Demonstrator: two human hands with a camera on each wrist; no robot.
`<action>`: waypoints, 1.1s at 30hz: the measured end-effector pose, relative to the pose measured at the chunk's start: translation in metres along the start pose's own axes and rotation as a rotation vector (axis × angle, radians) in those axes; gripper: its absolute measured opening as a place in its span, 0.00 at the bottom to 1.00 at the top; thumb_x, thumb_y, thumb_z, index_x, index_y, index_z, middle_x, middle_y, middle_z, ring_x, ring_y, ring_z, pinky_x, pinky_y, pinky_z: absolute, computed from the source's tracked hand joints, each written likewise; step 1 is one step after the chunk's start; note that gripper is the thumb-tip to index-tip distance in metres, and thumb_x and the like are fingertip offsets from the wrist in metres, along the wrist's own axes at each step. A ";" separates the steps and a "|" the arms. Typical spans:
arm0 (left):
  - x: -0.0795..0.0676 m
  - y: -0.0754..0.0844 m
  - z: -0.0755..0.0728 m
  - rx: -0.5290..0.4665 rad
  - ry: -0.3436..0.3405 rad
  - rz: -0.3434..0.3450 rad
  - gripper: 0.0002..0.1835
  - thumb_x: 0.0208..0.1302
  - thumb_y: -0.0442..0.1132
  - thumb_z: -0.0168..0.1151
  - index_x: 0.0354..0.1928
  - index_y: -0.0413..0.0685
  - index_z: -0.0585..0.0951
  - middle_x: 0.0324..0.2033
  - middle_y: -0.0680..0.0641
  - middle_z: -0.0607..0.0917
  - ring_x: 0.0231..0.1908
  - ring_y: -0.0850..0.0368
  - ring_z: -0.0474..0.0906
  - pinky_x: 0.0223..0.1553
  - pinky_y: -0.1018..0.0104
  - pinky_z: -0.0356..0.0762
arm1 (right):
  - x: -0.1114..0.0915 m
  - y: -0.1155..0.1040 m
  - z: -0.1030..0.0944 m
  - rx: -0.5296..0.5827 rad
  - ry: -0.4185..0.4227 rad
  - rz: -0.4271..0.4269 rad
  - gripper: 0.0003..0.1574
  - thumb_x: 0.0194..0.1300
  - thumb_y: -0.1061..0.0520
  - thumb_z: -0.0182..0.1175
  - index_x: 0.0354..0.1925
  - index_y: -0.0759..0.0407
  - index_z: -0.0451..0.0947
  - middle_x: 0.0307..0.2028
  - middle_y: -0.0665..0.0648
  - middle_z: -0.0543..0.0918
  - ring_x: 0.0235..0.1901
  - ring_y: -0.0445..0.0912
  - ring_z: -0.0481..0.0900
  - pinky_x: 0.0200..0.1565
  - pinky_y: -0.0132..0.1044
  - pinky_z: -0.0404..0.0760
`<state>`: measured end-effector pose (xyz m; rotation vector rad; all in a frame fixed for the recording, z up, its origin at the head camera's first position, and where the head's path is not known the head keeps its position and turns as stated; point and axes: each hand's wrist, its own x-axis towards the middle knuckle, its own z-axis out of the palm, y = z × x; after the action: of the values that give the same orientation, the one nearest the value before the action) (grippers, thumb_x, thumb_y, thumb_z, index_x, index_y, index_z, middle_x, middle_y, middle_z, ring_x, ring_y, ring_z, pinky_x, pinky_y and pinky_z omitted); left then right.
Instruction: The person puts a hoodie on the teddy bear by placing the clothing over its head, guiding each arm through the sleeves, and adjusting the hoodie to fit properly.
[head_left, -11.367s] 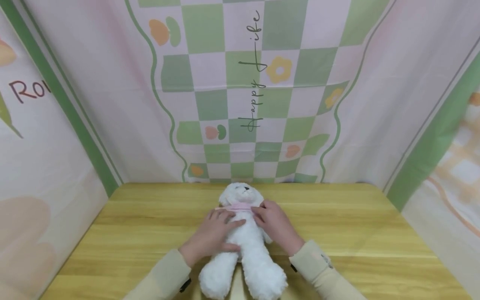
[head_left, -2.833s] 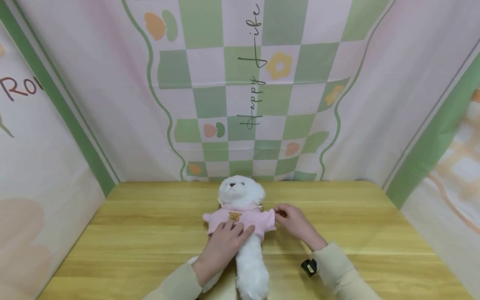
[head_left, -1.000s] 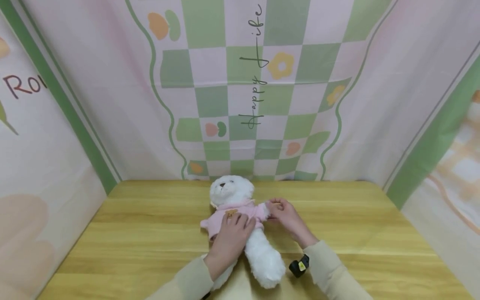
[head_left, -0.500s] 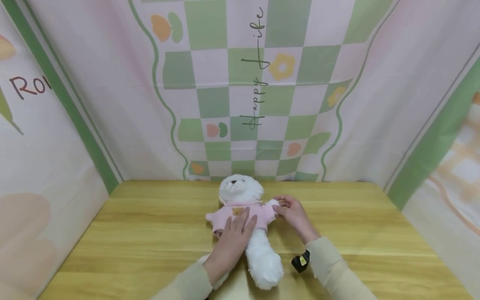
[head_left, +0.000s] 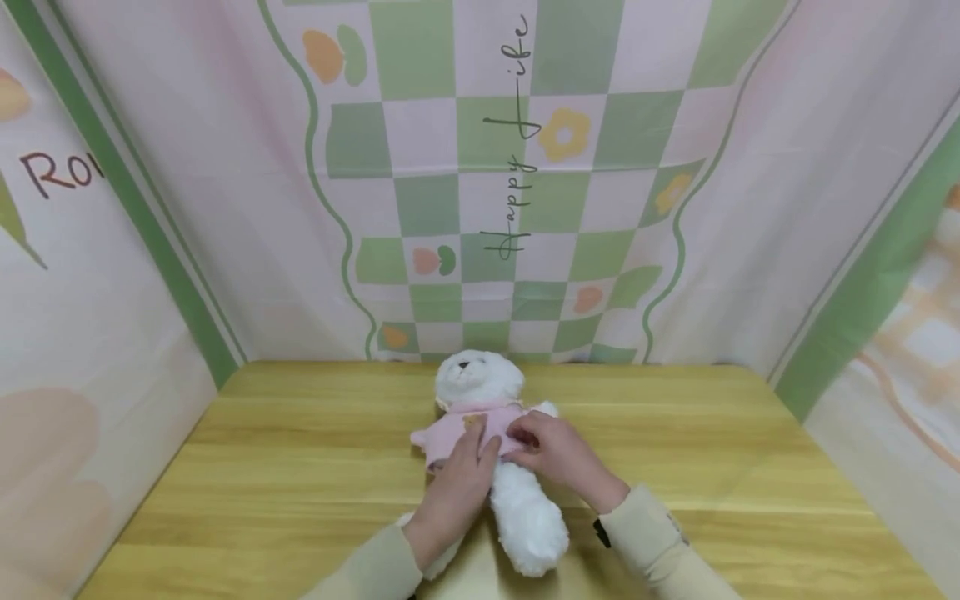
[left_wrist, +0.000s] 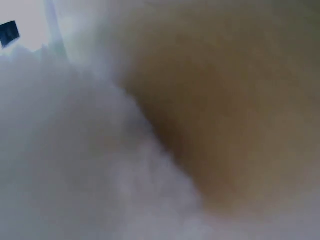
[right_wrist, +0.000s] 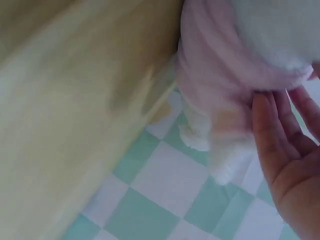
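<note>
A white plush bear [head_left: 480,379] lies on its back, wearing a pink shirt [head_left: 446,435] with a brown bear patch on the chest. My left hand [head_left: 453,492] rests on the shirt's lower front with its fingers extended, covering part of one leg. At the shirt's lower hem, on the side to my right, my right hand [head_left: 562,458] pinches the fabric between curled fingers and thumb. The right wrist view shows those fingers [right_wrist: 265,125] at the hem of the pink shirt [right_wrist: 225,60]. Blurred white fur [left_wrist: 75,150] fills much of the left wrist view.
The wood-grain table [head_left: 300,433] extends to both sides of the plush. A curtain with green and white checks [head_left: 487,200] hangs behind the table's far edge, and printed cloth panels [head_left: 90,333] enclose the sides.
My right hand has left the plush's arm and moved left to the shirt's hem. Much earlier the shirt was bunched at the neck; now it covers the torso. The left hand stays on the front.
</note>
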<state>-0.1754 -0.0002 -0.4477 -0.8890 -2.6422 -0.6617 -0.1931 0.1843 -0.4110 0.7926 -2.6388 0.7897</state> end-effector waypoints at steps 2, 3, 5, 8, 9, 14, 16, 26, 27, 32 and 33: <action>0.000 0.002 0.001 0.074 0.037 0.043 0.23 0.70 0.37 0.49 0.65 0.40 0.67 0.63 0.31 0.68 0.63 0.38 0.68 0.63 0.50 0.72 | 0.000 0.001 0.001 -0.066 -0.006 -0.040 0.06 0.56 0.56 0.68 0.31 0.56 0.81 0.25 0.47 0.79 0.25 0.34 0.71 0.29 0.25 0.74; -0.002 0.001 0.002 0.209 0.106 0.137 0.23 0.65 0.32 0.53 0.62 0.39 0.69 0.61 0.31 0.70 0.60 0.38 0.71 0.60 0.52 0.75 | -0.001 0.002 0.001 -0.099 -0.001 -0.064 0.05 0.58 0.56 0.67 0.31 0.56 0.81 0.24 0.46 0.79 0.25 0.33 0.71 0.28 0.24 0.74; -0.002 0.002 0.002 0.370 0.167 0.188 0.26 0.57 0.31 0.60 0.60 0.41 0.72 0.58 0.34 0.74 0.58 0.41 0.73 0.58 0.54 0.77 | -0.002 0.003 0.003 -0.147 0.030 -0.100 0.01 0.58 0.60 0.65 0.31 0.57 0.81 0.24 0.47 0.80 0.24 0.33 0.72 0.27 0.24 0.75; -0.003 0.004 0.001 0.486 0.156 0.159 0.33 0.49 0.40 0.69 0.60 0.47 0.72 0.57 0.41 0.76 0.58 0.46 0.73 0.57 0.52 0.76 | -0.007 0.007 0.006 -0.144 0.059 -0.095 0.05 0.57 0.66 0.63 0.34 0.60 0.82 0.27 0.50 0.84 0.25 0.34 0.75 0.28 0.25 0.77; -0.003 0.005 0.001 0.512 0.144 0.147 0.35 0.47 0.43 0.71 0.61 0.49 0.72 0.57 0.43 0.76 0.59 0.47 0.72 0.57 0.51 0.76 | -0.008 0.008 0.006 -0.117 0.065 -0.073 0.07 0.56 0.68 0.62 0.35 0.61 0.82 0.28 0.51 0.84 0.26 0.35 0.75 0.29 0.26 0.77; -0.004 0.007 -0.001 0.557 0.122 0.113 0.42 0.42 0.53 0.74 0.63 0.55 0.70 0.59 0.48 0.75 0.60 0.48 0.72 0.55 0.48 0.76 | -0.011 0.010 0.010 0.055 0.114 0.045 0.14 0.49 0.73 0.58 0.32 0.58 0.79 0.30 0.51 0.81 0.29 0.36 0.72 0.31 0.27 0.74; -0.004 0.007 -0.001 0.549 0.126 0.116 0.41 0.42 0.53 0.74 0.63 0.56 0.71 0.59 0.49 0.75 0.60 0.48 0.72 0.55 0.47 0.76 | -0.011 0.009 0.012 0.114 0.137 0.080 0.14 0.47 0.74 0.57 0.31 0.58 0.78 0.29 0.51 0.78 0.29 0.37 0.71 0.32 0.27 0.74; -0.005 0.003 0.001 0.431 0.161 0.026 0.40 0.42 0.49 0.75 0.62 0.62 0.73 0.61 0.44 0.72 0.55 0.41 0.73 0.48 0.43 0.78 | -0.023 0.010 0.003 0.285 0.022 0.132 0.11 0.56 0.72 0.58 0.40 0.69 0.79 0.36 0.63 0.84 0.35 0.41 0.82 0.38 0.29 0.85; -0.004 0.003 0.001 0.432 0.166 0.025 0.39 0.42 0.49 0.75 0.62 0.62 0.73 0.60 0.44 0.73 0.54 0.42 0.74 0.48 0.45 0.79 | -0.025 0.011 0.001 0.304 0.014 0.118 0.10 0.58 0.72 0.57 0.40 0.70 0.80 0.37 0.64 0.84 0.36 0.42 0.82 0.38 0.29 0.85; -0.001 0.006 0.000 0.379 0.125 0.020 0.39 0.44 0.47 0.75 0.63 0.56 0.72 0.60 0.40 0.73 0.54 0.42 0.74 0.53 0.51 0.78 | -0.026 0.006 -0.004 0.340 -0.067 0.107 0.21 0.64 0.57 0.60 0.53 0.67 0.76 0.43 0.63 0.80 0.40 0.42 0.79 0.39 0.28 0.83; 0.000 0.006 -0.002 0.343 0.103 0.013 0.39 0.45 0.46 0.74 0.63 0.53 0.72 0.60 0.39 0.73 0.55 0.41 0.74 0.54 0.51 0.77 | -0.025 0.003 -0.004 0.324 -0.096 0.112 0.26 0.64 0.53 0.62 0.56 0.65 0.74 0.43 0.61 0.78 0.39 0.41 0.76 0.38 0.27 0.82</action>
<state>-0.1710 0.0033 -0.4442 -0.7493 -2.5462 -0.2310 -0.1739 0.1998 -0.4189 0.7818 -2.6950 1.2621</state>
